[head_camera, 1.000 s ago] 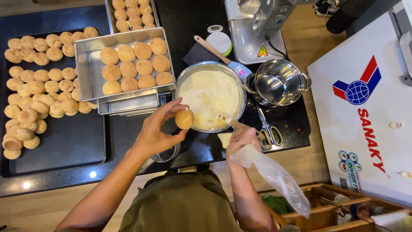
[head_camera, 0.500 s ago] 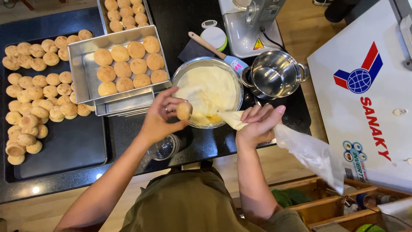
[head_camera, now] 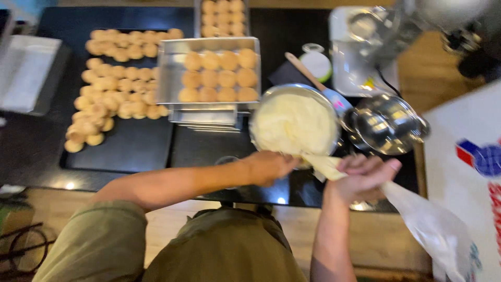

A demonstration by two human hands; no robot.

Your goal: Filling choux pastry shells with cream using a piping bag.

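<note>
My left hand (head_camera: pixel 271 167) is closed around a small round bun at the near rim of the steel bowl of pale cream (head_camera: pixel 295 122); the bun itself is mostly hidden by my fingers. My right hand (head_camera: pixel 362 177) grips a clear piping bag (head_camera: pixel 417 219) whose cream-filled tip (head_camera: pixel 321 164) points left at the bun in my left hand. The loose end of the bag trails down to the right. The picture is blurred.
A metal tray of golden buns (head_camera: pixel 216 75) sits on stacked trays behind the bowl. Many more buns (head_camera: pixel 112 89) lie on a black tray at left. An empty steel bowl (head_camera: pixel 383 122), a spatula (head_camera: pixel 313 78) and a white appliance (head_camera: pixel 469 172) stand at right.
The view has shifted and blurred. My left hand has turned over the bun, hiding it, and my right hand has brought the piping bag's tip against it.
</note>
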